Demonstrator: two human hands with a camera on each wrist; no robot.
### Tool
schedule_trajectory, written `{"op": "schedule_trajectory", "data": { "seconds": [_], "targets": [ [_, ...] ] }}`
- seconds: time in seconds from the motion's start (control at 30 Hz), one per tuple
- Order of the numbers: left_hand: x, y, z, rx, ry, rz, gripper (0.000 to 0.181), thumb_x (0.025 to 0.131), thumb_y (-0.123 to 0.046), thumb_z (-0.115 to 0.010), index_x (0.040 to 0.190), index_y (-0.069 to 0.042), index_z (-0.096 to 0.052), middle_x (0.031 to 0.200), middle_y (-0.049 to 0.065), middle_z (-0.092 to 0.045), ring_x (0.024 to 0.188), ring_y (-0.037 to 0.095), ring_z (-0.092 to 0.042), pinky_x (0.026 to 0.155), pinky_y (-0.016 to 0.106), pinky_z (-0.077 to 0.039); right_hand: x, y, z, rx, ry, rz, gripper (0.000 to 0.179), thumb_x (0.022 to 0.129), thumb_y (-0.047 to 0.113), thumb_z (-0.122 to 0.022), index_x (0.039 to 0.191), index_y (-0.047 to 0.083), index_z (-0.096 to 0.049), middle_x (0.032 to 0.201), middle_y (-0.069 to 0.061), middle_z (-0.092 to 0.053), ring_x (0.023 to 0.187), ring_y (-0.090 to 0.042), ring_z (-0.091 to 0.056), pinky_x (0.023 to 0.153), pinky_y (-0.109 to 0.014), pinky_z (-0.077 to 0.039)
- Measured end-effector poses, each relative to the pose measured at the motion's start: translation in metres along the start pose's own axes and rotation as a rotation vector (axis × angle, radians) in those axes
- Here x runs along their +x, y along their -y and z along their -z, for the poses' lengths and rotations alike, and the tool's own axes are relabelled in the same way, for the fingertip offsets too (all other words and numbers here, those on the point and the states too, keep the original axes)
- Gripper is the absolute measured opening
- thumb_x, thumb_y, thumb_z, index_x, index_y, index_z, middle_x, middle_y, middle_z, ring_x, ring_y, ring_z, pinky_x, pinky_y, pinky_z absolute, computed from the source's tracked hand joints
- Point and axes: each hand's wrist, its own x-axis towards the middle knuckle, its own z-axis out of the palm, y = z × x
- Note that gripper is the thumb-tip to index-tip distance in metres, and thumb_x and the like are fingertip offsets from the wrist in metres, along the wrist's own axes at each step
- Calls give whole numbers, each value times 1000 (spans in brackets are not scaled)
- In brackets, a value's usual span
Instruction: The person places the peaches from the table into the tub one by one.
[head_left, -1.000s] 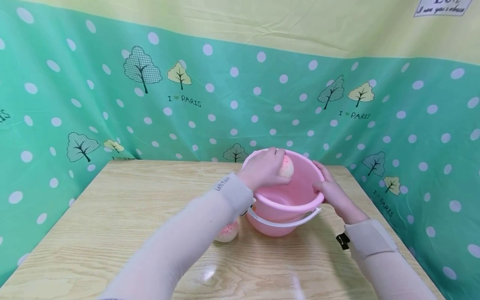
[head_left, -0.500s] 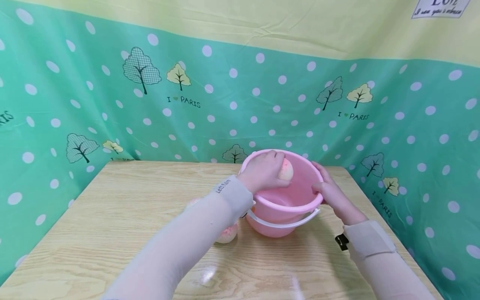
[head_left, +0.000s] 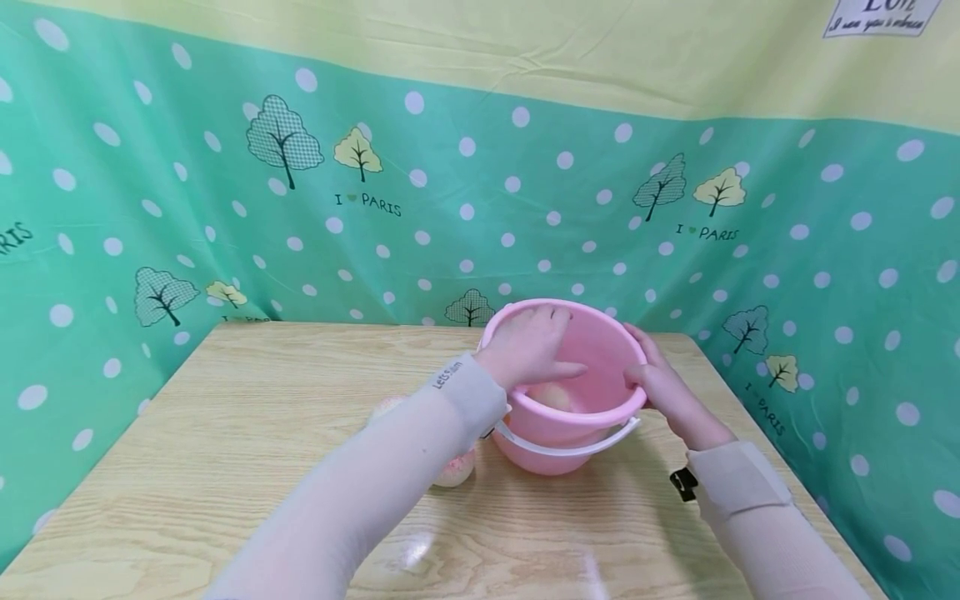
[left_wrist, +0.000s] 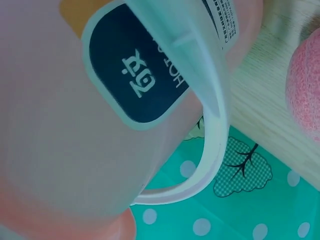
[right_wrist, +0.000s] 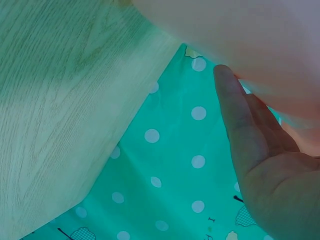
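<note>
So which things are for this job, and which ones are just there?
For the job:
bucket
ball inside it
left hand, over the bucket
right hand, gripping the bucket
probably the loose balls too

Just there:
table, underneath
dotted cloth, behind

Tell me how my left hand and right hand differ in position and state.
The left hand reaches over the mouth of the pink bucket, while the right hand is at its right side. The left hand's thumb and fingers are spread apart; the right hand grips the rim. Both hands are bare.
</note>
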Motion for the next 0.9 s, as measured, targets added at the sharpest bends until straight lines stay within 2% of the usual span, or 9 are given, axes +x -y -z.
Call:
{"op": "schedule_trajectory", "data": {
  "seconds": [0.33, 0.6, 0.9],
  "targets": [
    [-2, 1, 1, -9, -17, -31, 82, 89, -58, -63, 146, -5, -39, 138, 8, -53, 125, 19, -54, 108, 31, -44, 0, 0, -1, -8, -9, -6, 86, 85, 1, -41, 160, 15, 0, 158, -27, -17, 114, -42, -52, 71, -33, -53],
    [-6, 1, 10, -43, -26, -55, 73, 91, -56, -62, 141, -4, -48, 136, 9, -57, 124, 19, -56, 106, 30, -46, -1, 2, -1, 8, -5, -1, 87, 85, 1, -42, 160, 15, 0, 157, -29, -17, 89, -26, -62, 65, -31, -55],
    [-13, 0, 19, -19, -36, -3, 71, 89, -62, -60, 138, -10, -51, 128, 5, -60, 116, 19, -59, 98, 35, -52, -1, 3, -1, 11, -1, 0, 85, 87, 1, -41, 160, 16, 0, 157, -29, -17, 84, -23, -63, 66, -31, -55]
  ]
}}
